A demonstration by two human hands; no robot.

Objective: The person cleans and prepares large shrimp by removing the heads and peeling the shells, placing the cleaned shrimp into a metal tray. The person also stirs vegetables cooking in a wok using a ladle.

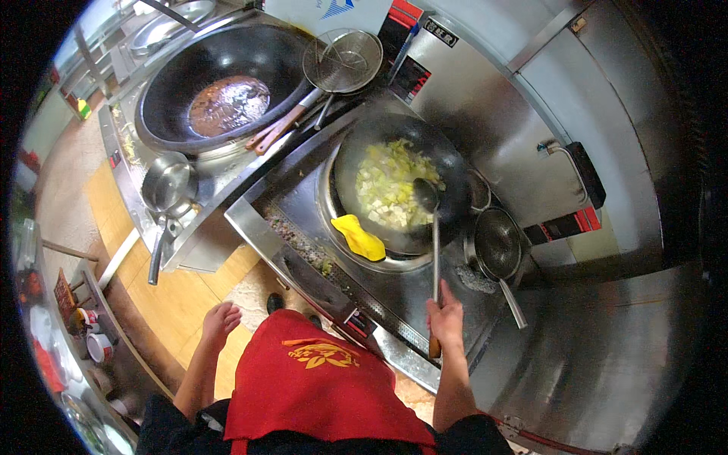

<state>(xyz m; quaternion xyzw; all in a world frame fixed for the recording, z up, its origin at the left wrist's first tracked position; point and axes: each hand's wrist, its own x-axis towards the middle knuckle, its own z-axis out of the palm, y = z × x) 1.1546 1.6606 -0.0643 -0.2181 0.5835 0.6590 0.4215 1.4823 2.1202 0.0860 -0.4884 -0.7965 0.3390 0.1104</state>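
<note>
My right hand (447,321) grips the long handle of a metal ladle (436,239). The ladle's bowl rests among steaming white cubes and pale green chopped vegetables (398,182) in a dark wok (352,165) on the stove. On the wok's near rim lies a folded yellow cloth (359,239). My left hand (222,324) hangs away from the stove, over the floor, its fingers curled loosely with nothing visible in them.
A larger wok (165,108) at upper left holds brown liquid. Wire strainers (344,60) lie by its rim. A saucepan (169,179) sits on the left counter, and a round strainer (496,244) is right of the cooking wok. A faucet lever (586,176) projects from the back wall.
</note>
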